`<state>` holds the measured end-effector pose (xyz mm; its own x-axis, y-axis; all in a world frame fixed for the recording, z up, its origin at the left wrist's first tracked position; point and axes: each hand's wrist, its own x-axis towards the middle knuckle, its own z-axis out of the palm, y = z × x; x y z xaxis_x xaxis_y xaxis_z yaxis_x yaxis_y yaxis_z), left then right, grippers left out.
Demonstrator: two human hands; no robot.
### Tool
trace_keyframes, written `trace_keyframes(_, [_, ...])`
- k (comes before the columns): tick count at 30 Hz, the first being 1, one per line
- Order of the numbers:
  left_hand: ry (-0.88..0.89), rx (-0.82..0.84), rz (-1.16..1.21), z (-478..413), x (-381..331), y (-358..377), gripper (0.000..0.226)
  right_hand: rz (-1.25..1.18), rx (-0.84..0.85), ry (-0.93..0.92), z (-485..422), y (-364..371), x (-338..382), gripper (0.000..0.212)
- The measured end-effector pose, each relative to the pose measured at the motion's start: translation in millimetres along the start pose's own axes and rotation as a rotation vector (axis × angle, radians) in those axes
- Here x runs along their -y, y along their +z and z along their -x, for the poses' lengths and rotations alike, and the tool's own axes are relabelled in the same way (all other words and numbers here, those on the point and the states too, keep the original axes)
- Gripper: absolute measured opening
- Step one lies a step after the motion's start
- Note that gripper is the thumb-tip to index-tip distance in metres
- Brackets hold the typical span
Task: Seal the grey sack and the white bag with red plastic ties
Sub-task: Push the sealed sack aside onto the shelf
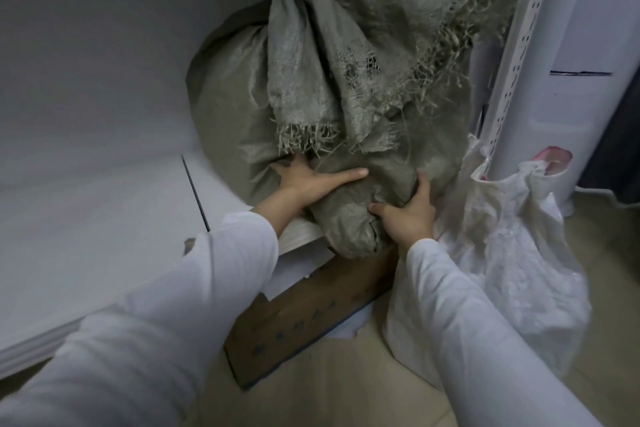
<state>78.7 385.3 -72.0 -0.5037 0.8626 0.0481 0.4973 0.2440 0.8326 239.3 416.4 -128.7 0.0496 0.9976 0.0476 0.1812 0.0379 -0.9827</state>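
The left hand [311, 180], at centre frame, lies spread and flat, fingers straight and thumb stretched to the right, pressing on the lower front of the grey woven sack [311, 87]. Just to its right and slightly lower, the right hand [405, 215] clasps a bulge of the same sack, thumb up along the fabric and fingers curled round the fold.

The sack fills the upper centre of the frame. It slumps towards the hands, with its long axis running from them up and away. Its frayed, loose mouth flaps hang above the left hand, so the opening to be gathered lies up-frame of both hands, and the left hand looks nearer to it.

The crumpled white plastic bag [502, 246] stands at right, touching the right sleeve, with its top open.

A flat brown cardboard box [311, 315] lies below the sack, white panels [104, 201] lie at left and a white perforated upright [523, 45] stands at upper right. No red tie shows.
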Motion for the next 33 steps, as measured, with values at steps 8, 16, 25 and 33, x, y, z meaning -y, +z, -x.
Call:
trace_keyframes(8, [0.06, 0.125, 0.22, -20, -9, -1, 0.097, -0.129, -0.058, -0.214, -33, -11, 22, 0.042])
trace_keyframes(16, [0.05, 0.054, -0.081, -24, -13, 31, 0.145, 0.129, -0.009, -0.228, -34, -24, -15, 0.064])
trace_keyframes(25, [0.022, 0.034, -0.217, 28, -13, 29, 0.159, 0.238, -0.261, -0.126, 9, -45, 0, 0.055])
trace_keyframes(33, [0.069, 0.085, -0.304, 81, -23, -3, 0.121, 0.517, -0.394, -0.126, 29, -81, 9, 0.028])
